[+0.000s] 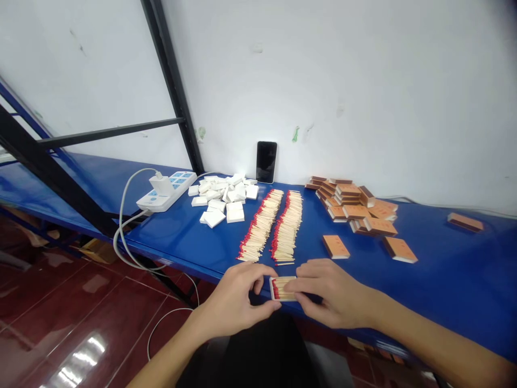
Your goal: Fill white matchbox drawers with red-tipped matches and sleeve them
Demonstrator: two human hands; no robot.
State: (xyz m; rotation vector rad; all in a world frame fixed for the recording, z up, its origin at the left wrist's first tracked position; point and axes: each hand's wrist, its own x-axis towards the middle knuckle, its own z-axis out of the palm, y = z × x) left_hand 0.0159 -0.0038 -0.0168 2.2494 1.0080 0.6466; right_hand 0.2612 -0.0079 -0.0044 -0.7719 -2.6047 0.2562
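At the table's front edge, a small white matchbox tray is filled with red-tipped matches laid side by side. My left hand grips the tray's left end between thumb and fingers. My right hand is closed at the other end, its fingertips over the matches and its thumb by the lower edge; it covers that end of the tray. Just beyond the hands, two long rows of loose matches, a left row and a right row, run toward the wall with their red heads to the left.
White empty-looking trays are heaped at the back left, beside a power strip with a white cable. Orange matchbox covers pile up at right, with several lying apart. A phone leans on the wall; a black metal post rises left.
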